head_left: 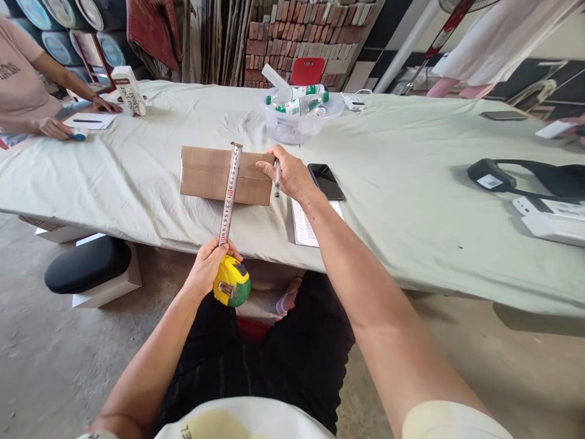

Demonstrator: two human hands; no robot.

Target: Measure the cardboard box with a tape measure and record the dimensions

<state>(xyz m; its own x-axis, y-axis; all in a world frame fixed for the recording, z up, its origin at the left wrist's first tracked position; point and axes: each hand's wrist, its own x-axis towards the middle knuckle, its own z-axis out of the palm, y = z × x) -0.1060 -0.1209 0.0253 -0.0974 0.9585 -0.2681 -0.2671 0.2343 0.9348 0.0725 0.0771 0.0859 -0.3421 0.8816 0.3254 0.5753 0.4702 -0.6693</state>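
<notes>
I'd call this measuring: left hand (205, 268) closed on tape measure (232, 281), six o'clock of box (203, 174); right hand (292, 174), half-curled round pen (277, 183), perhaps steadying box; reading wants stillness.

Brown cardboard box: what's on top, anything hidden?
The pale printed blade of a yellow-and-green tape measure crosses the box; the right hand is at its right end. Hidden: cardboard beneath the blade, and the box's interior.
</notes>
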